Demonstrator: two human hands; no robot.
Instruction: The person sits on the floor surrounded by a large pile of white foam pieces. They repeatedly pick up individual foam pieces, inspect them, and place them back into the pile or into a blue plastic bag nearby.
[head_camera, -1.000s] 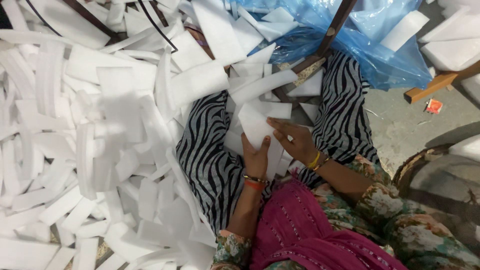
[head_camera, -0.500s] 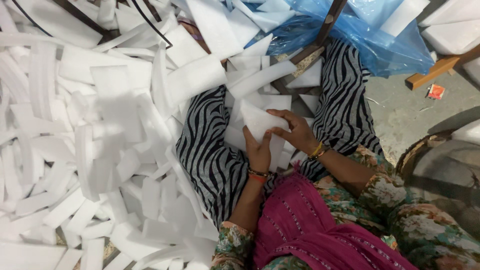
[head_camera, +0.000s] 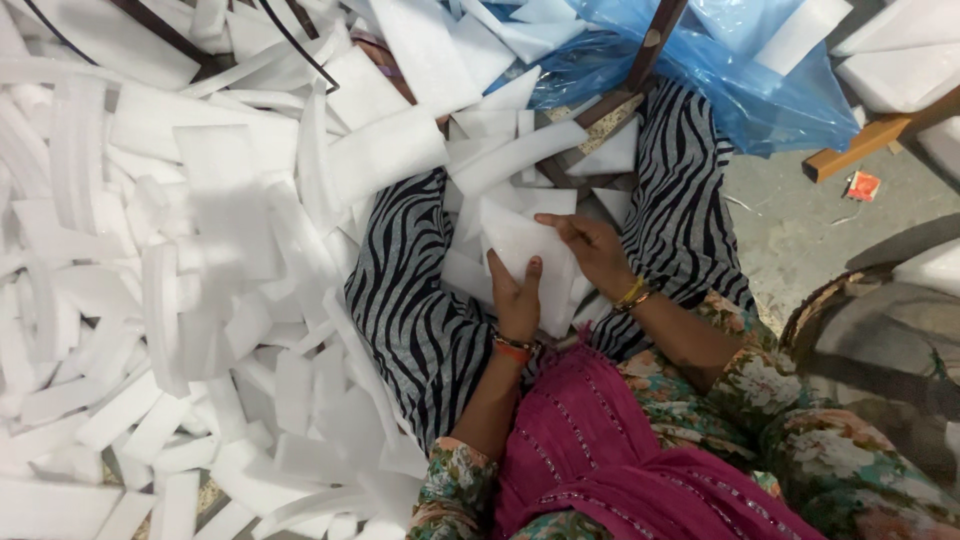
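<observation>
- Step in hand, prob.: sorting/stacking white foam pcs in lap, one sheet at a time.
- Left hand (head_camera: 517, 297) under near edge of white foam sheet (head_camera: 525, 255), thumb on top – pinched on it.
- Right hand (head_camera: 592, 250) on sheet's right side, fingers flat on top; touching, not clenched. Full grasp? Cannot tell.
- Sheet lying mid-lap, between zebra-print legs (head_camera: 410, 290), over small stack of similar pcs.
- Big heap of foam strips (head_camera: 150, 280) at left; blue plastic bag (head_camera: 740, 70) far right; wooden stick (head_camera: 655, 45) far centre.
- Next move, likely: square sheet w/ stack below, or lift clear – needs light grip, foam bends easily.
- Risk: loose pcs sliding off lap.
</observation>
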